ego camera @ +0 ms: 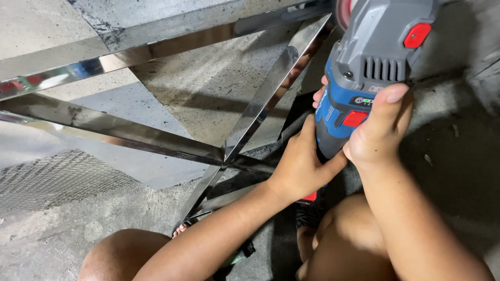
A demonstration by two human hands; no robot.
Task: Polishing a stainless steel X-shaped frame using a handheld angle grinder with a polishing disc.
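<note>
Concrete floor (458, 171) fills my view, grey and stained. A patch of wire mesh (52, 177) lies on it at 8 o'clock.

Polished metal frame (156, 140) spans 9 to 12 o'clock: mirror-bright flat bars, two crossing at a joint just left of centre, one long bar running along the top.

Cordless power tool (364, 67) at 1 o'clock, right of the frame, held upright. Grey head with vent slots, blue body, red button on the head at upper right, second red button on the body. Small dark indicator strip with a green light sits between them, just under my thumb; lettering beside it partly covered.

Right hand (377, 130): fingers closed around the tool body, thumb up across the grey housing.

Left hand (302, 161): fingers wrapped on the tool's lower end from the left, touching the right hand.

My bare knees at 6 and 7 o'clock.
</note>
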